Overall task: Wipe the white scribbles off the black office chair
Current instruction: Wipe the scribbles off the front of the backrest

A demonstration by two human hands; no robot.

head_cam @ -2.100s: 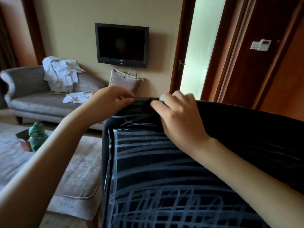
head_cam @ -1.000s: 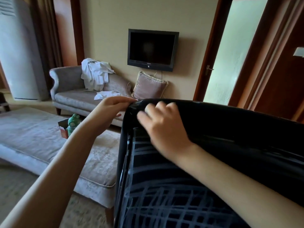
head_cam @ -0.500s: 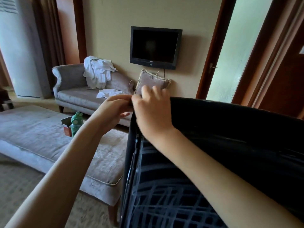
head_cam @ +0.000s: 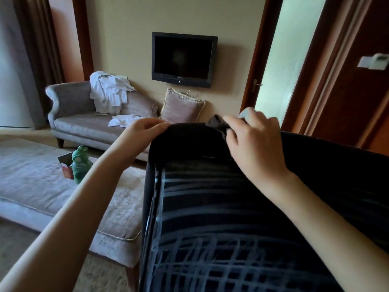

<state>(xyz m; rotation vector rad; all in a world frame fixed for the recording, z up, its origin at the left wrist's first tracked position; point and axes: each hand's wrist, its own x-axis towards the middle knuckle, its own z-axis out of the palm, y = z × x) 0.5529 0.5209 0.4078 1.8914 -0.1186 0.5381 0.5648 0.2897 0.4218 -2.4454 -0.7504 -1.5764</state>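
We start at our right hand (head_cam: 253,145): its fingers are curled round a small dark grey cloth (head_cam: 217,123), which it holds against the top edge of the black office chair (head_cam: 189,142), right of that edge's rounded corner. The hand is blurred, and a paler patch above the knuckles is too smeared for us to say what it is. Our left hand (head_cam: 143,131) grips that rounded corner, its fingertips bent onto the rim and its forearm reaching in from the lower left.

The chair fills the lower right of the head view, its black back facing us and sloping down towards the camera. The band just below the top edge looks plain black. Lower down we see the white scribbles (head_cam: 210,232): long, pale, sideways strokes across the middle, then a dense criss-cross of lines near the bottom of the view.

Beyond the chair, on the left, a long grey upholstered bench (head_cam: 42,186) stands on the floor, with a green frog-shaped bottle (head_cam: 81,163) behind it. Against the far wall stands a grey sofa (head_cam: 69,123) with white clothes (head_cam: 109,91) heaped on its back and seat. A pink cushion (head_cam: 181,106) leans at the sofa's right end, and above it hangs a dark television (head_cam: 183,59). A bright doorway (head_cam: 277,60) opens to the right.
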